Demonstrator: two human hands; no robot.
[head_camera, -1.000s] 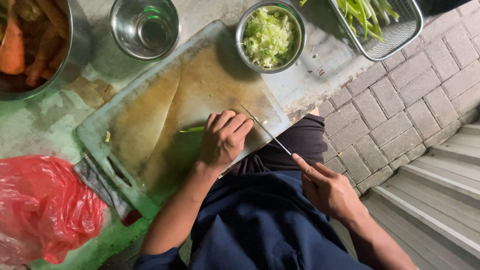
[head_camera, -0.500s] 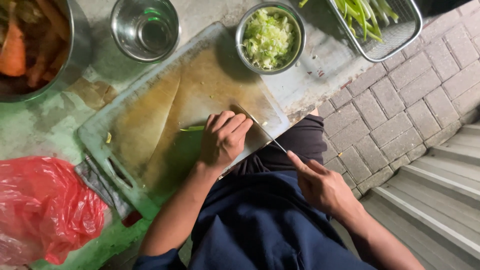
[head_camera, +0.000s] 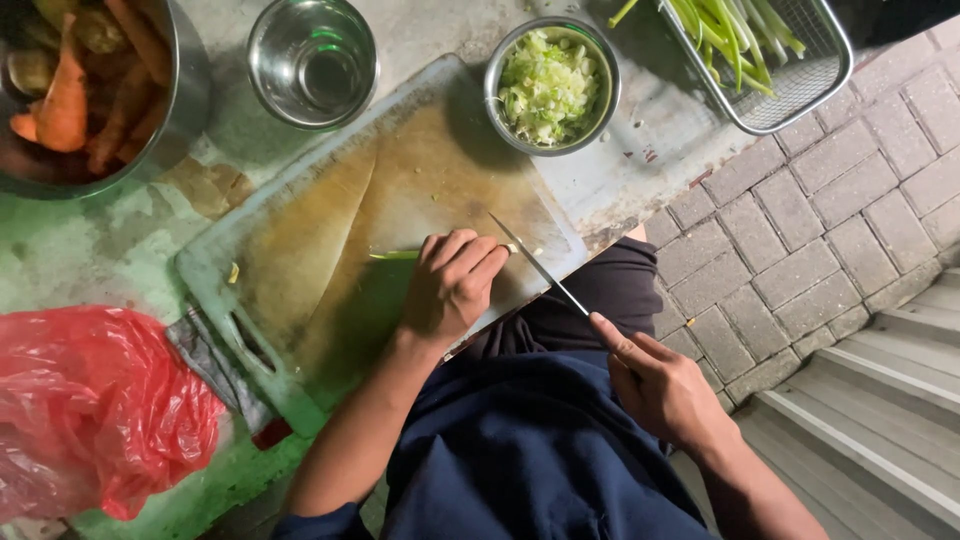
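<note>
My left hand (head_camera: 452, 285) lies curled on a worn cutting board (head_camera: 300, 240), pinning a green onion stalk (head_camera: 395, 255) whose end pokes out to the left of the fingers. My right hand (head_camera: 660, 385) grips a knife (head_camera: 535, 262) by the handle, forefinger along the spine. The blade rests against my left knuckles at the stalk's right end, beside a few cut bits. Behind the board stands a small steel bowl (head_camera: 550, 85) full of chopped green onion.
An empty steel cup (head_camera: 310, 62) stands at the back. A big bowl of carrots (head_camera: 85, 90) sits at the top left. A wire basket of whole green onions (head_camera: 760, 50) is at the top right. A red plastic bag (head_camera: 95, 410) lies at the left. Paving and steps are on the right.
The knife and my right hand have shifted slightly left along the stalk, the blade closer to my left knuckles. My left hand has stayed on the stalk.
</note>
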